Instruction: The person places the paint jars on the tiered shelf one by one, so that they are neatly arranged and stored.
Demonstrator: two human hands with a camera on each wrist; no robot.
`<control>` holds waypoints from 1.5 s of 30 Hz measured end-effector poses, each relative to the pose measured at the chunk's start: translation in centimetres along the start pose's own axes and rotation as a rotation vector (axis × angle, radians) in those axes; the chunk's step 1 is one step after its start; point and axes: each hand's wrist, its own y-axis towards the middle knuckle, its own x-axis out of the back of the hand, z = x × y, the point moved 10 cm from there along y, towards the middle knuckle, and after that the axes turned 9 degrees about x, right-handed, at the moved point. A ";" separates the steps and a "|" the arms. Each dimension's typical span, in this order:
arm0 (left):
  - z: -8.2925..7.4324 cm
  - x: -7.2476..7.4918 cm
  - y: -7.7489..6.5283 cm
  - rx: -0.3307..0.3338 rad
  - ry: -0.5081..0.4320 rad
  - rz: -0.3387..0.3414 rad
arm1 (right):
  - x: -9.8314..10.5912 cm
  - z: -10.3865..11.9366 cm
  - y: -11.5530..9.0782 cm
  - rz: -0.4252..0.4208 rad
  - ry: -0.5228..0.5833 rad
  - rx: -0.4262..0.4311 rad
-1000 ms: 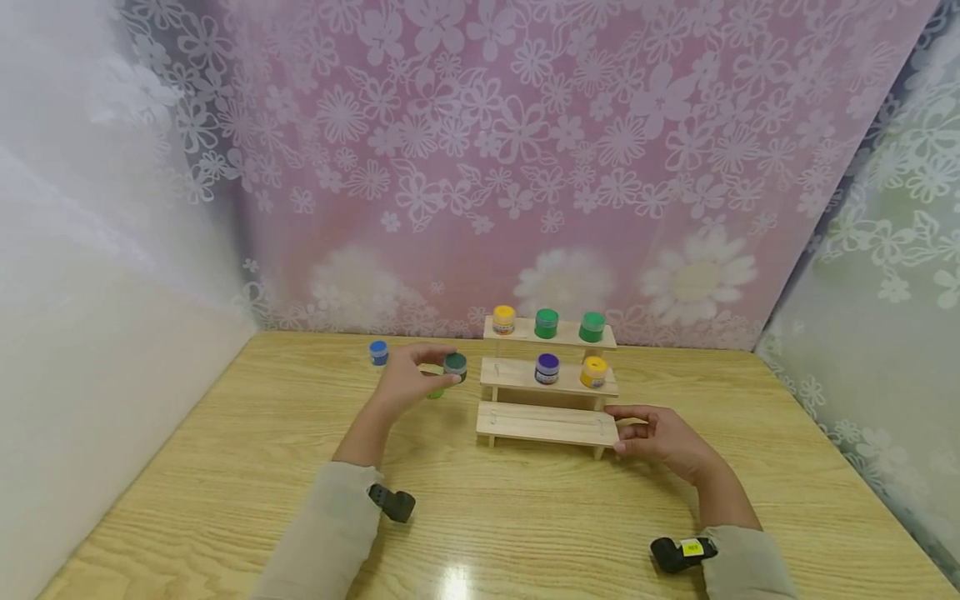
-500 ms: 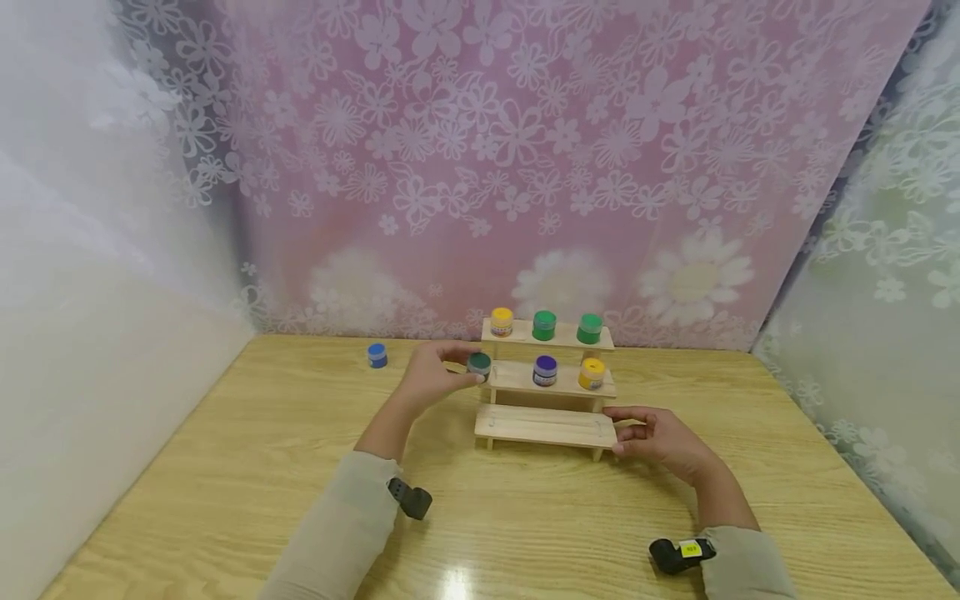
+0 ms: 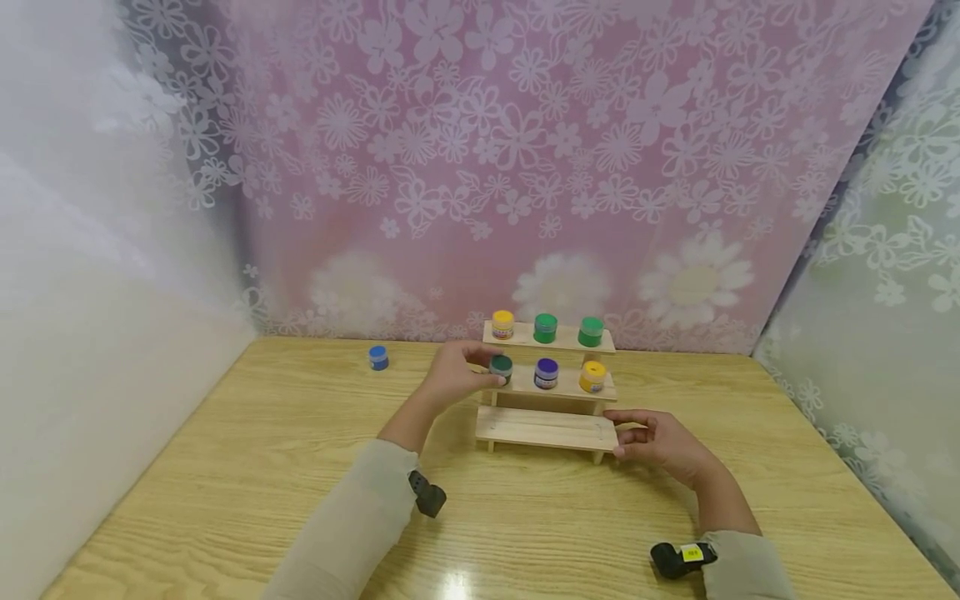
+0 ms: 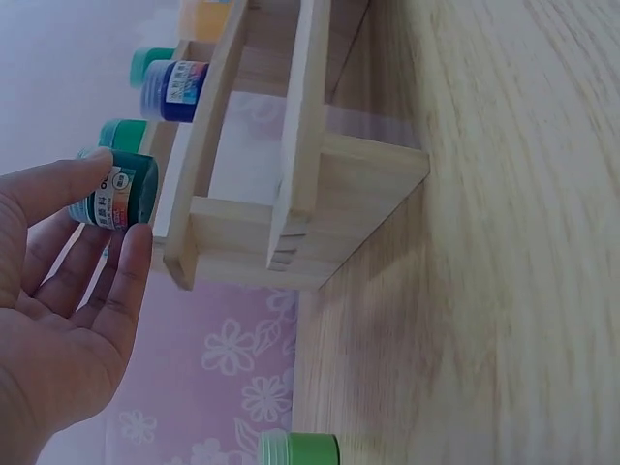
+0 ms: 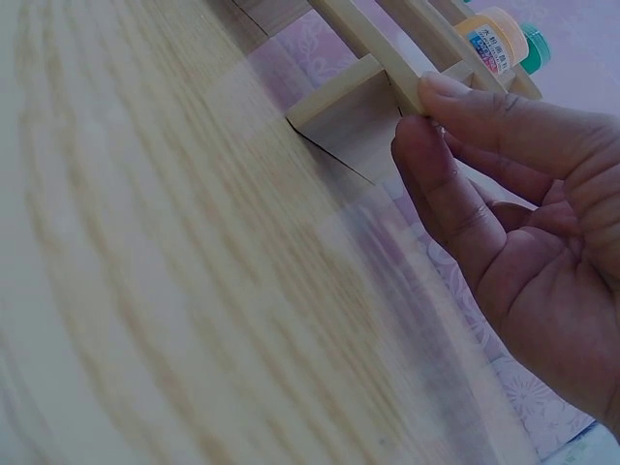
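Note:
My left hand (image 3: 455,377) pinches a dark green paint jar (image 3: 501,369) between thumb and fingers, at the left end of the middle step of a three-step wooden display stand (image 3: 546,427). In the left wrist view the jar's label (image 4: 114,197) faces the camera, close by the step's end. At the stand's lower right corner, my right hand (image 3: 663,444) holds the end of the bottom step between thumb and fingers. A purple paint jar (image 3: 546,373) and a yellow paint jar (image 3: 592,377) stand on the middle step, right of the dark green one.
On the top step are a yellow jar (image 3: 502,325) and two green jars (image 3: 545,328). A blue jar (image 3: 378,358) sits on the wooden table (image 3: 225,467) at the back left. Beside the stand, the left wrist view shows a light green jar (image 4: 302,449), hidden in the head view.
My left hand has carried the dark green jar rightward, from left of the stand to the middle step's left end. The right hand has kept its place at the stand's corner.

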 end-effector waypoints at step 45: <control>0.7 0.6 -0.5 -0.024 -0.050 -0.036 | 0.1 0.1 0.0 -0.004 -0.011 0.003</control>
